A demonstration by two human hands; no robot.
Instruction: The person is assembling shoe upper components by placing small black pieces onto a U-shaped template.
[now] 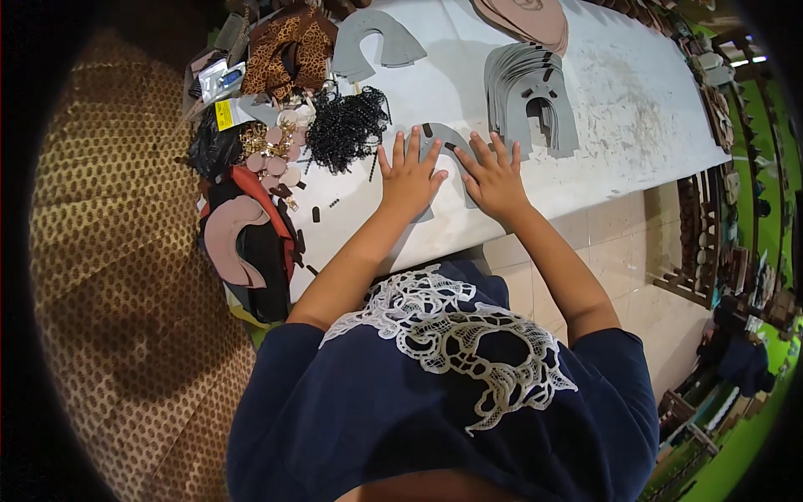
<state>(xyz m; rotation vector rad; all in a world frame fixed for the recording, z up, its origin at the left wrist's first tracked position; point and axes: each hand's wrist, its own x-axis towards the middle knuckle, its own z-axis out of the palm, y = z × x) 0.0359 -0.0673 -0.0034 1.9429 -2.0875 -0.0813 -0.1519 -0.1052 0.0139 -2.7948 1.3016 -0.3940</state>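
My left hand (pixel 410 177) and right hand (pixel 495 177) press flat, fingers spread, on a grey horseshoe-shaped cutout (pixel 445 144); uneven pressure could skew it.

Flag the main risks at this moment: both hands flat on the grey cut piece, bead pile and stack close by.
1. The left hand and right hand press the grey horseshoe-shaped piece near the table edge; a slide toward the person could push it off.
2. The black bead pile lies just beside the left hand; a sideways sweep could scatter it.
3. The fanned stack of grey pieces sits close beyond the right hand's fingers; a nudge may disorder it.
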